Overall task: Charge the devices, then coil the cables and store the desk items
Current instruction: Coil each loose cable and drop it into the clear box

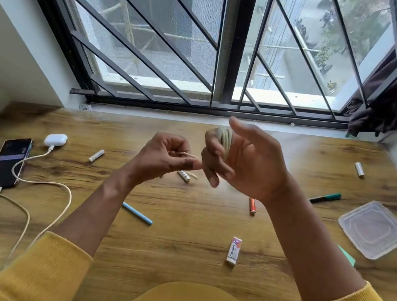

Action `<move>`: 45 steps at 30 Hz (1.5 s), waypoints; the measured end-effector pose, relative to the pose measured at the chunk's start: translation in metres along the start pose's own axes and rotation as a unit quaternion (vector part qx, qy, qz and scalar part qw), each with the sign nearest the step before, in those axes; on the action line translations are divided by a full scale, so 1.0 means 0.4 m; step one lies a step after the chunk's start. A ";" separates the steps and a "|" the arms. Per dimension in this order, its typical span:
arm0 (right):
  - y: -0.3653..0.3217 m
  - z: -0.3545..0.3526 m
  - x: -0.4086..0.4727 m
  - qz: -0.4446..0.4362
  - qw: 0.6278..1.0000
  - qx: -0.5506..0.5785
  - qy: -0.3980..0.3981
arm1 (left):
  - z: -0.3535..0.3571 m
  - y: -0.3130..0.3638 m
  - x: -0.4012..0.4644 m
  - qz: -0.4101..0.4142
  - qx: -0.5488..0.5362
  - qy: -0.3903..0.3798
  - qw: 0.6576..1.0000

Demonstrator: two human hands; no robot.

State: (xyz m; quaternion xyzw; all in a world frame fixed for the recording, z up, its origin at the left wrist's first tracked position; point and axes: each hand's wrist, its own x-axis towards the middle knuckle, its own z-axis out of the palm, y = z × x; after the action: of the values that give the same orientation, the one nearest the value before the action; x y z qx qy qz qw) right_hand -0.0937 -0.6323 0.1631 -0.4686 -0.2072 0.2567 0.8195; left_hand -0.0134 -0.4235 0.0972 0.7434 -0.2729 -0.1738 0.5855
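Now coiling: my right hand (233, 155) grips the cable (225, 137) loops, my left hand (168, 156) pinches its tail; next, tuck it.

batteries (96, 155): 4 | pens (137, 213): 2 | cables (31, 181): 3 | phone (9, 163): 1 | eraser (233, 253): 1

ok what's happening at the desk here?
A person is coiling a cream cable above the wooden desk. The loops are wound around the right hand, and the left hand pinches the loose end. On the left, a phone and a white earbuds case each have a cable plugged in. Batteries, pens, an eraser and a clear plastic box lie loose on the desk, not yet stored.
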 end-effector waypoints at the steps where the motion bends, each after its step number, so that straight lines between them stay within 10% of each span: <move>1: -0.005 0.002 -0.005 0.032 0.999 -0.025 -0.034 | -0.012 0.002 0.003 -0.006 0.013 -0.025 1.000; 10: 0.000 0.049 -0.010 0.258 0.869 -0.406 -0.117 | -0.029 0.095 0.030 0.016 0.125 -0.125 0.984; 21: 0.096 0.010 0.018 0.314 0.682 -0.652 0.108 | -0.029 0.114 0.011 0.052 0.218 -0.066 0.972; 29: 0.071 -0.024 0.014 0.128 0.893 -0.383 0.198 | -0.001 0.073 -0.025 0.053 0.106 -0.028 0.992; 38: 0.052 -0.015 0.007 -0.020 0.961 -0.107 0.253 | 0.049 0.029 -0.056 0.021 -0.043 -0.035 0.998; 45: 0.027 0.000 0.006 -0.055 0.986 0.087 0.129 | 0.046 0.002 -0.048 0.012 -0.001 -0.052 0.999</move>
State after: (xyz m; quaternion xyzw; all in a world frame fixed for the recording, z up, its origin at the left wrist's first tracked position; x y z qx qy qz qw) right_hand -0.0942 -0.6261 0.1541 -0.4129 -0.1020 0.1659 0.8897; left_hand -0.0392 -0.4263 0.0921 0.7294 -0.3118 -0.2054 0.5732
